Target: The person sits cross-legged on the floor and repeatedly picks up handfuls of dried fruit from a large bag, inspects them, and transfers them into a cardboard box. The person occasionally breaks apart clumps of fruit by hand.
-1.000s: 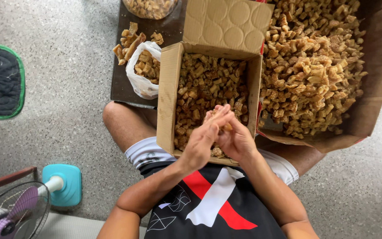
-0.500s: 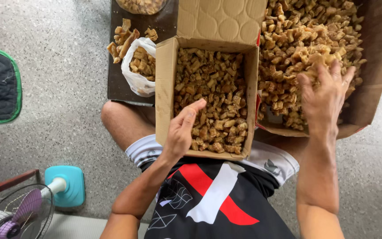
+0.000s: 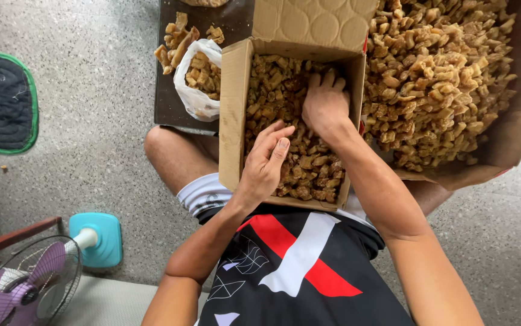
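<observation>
At the far left a dark oval mat with a green rim (image 3: pixel 2 102) lies flat on the speckled floor (image 3: pixel 97 84), and below it a purple fan (image 3: pixel 28 287) on a light blue base (image 3: pixel 99 236) stands beside a wooden chair leg, all well apart from the work. Further right, a dark tray (image 3: pixel 167 108) sits on the floor just past the person's bare knee, carrying a white plastic bag (image 3: pixel 195 84) with its mouth slack and open, so the brown fried pieces inside show, and a few loose pieces lie beside it. The tall cardboard box (image 3: pixel 231 115) rests propped on the person's lap with its far flap standing up, which keeps its open mouth facing the head camera and within reach of both arms; it is filled nearly to the rim with the same brown crunchy pieces (image 3: pixel 309 169). The left hand (image 3: pixel 265 163) hovers over the near half of the box, its grip loose, fingers half curled and holding nothing that I can see. The right hand (image 3: pixel 326 102) presses palm down into the far half, fingers spread on the pieces; whether it holds any I cannot tell. At the right a wide shallow carton (image 3: pixel 517 127) tilts toward the person, heaped with paler pieces (image 3: pixel 435 72), touching the box's side.
</observation>
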